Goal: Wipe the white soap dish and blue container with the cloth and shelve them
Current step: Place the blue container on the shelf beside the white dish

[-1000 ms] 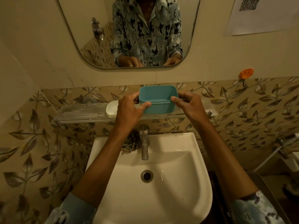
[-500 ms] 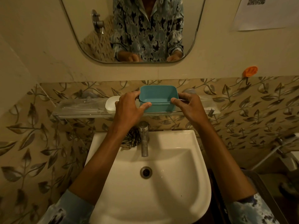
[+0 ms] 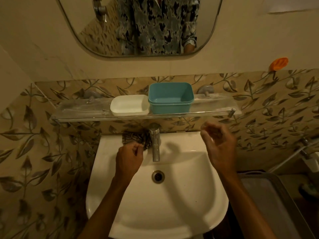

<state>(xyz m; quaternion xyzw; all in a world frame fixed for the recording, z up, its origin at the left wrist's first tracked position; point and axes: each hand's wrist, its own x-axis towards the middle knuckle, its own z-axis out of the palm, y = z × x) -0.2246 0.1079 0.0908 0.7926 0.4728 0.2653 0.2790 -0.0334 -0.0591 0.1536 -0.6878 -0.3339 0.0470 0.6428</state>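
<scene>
The blue container [image 3: 170,99] stands upright on the clear wall shelf [image 3: 82,107] above the basin. The white soap dish [image 3: 129,105] sits right beside it on its left, touching or nearly so. The dark patterned cloth [image 3: 133,138] lies bunched on the basin's back rim, left of the tap. My left hand [image 3: 128,160] hovers over the basin with its fingers curled in, fingertips at the cloth's near edge; whether they pinch it I cannot tell. My right hand [image 3: 219,144] is raised over the basin's right rim, fingers loosely apart and holding nothing.
A chrome tap [image 3: 155,142] rises at the back of the white basin [image 3: 155,213], between my hands. A mirror [image 3: 138,26] hangs above the shelf. A grey bin or tray [image 3: 269,204] stands at lower right, and an orange hook [image 3: 278,63] is on the wall.
Both hands have let go of the blue container, which now rests on the shelf, and have dropped down toward the basin. The camera has tilted downward.
</scene>
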